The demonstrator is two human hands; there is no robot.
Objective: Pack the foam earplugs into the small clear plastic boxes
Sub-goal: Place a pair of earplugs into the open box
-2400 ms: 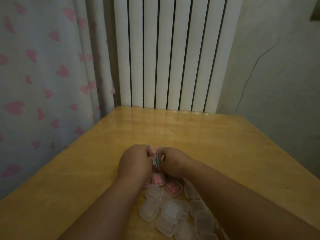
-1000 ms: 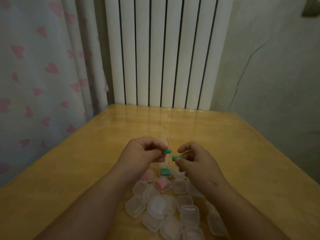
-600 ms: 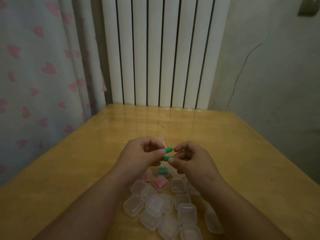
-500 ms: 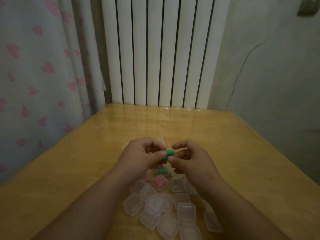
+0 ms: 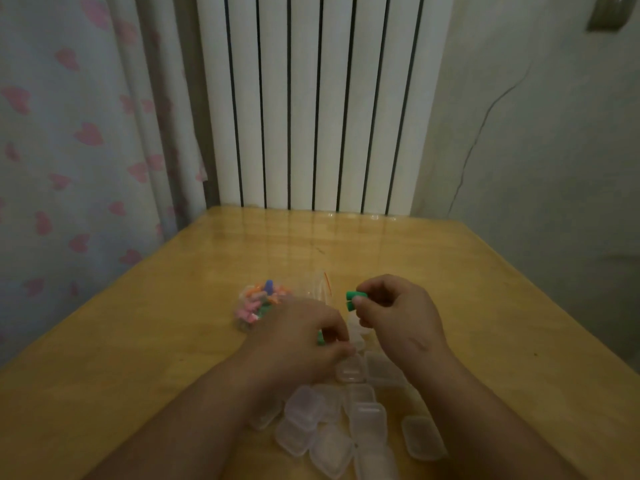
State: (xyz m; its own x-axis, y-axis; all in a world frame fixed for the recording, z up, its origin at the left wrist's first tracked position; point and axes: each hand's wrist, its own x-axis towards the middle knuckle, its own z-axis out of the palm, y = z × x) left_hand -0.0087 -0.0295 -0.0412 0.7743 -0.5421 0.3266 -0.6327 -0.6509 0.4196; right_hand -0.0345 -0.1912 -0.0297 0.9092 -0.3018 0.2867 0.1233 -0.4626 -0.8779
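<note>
You are pinching a pair of green foam earplugs [image 5: 354, 300] between the thumb and fingertips of your right hand [image 5: 398, 318], holding them raised above the wooden table [image 5: 138, 358], just past the far end of the heap of small clear plastic boxes [image 5: 332, 424]. Your left hand [image 5: 298, 341] is curling its fingers downward at that same end of the heap and closing on a green piece [image 5: 320, 337] that is peeking out at the fingertips; blur is hiding whether it is a loose earplug or a filled box. The boxes are lying jumbled between your forearms. A clear bag [image 5: 258, 306] of mixed-colour earplugs is sitting on the table just beyond your left hand. A white radiator [image 5: 311, 98] and a heart-print curtain [image 5: 79, 140] are standing behind the table.
</note>
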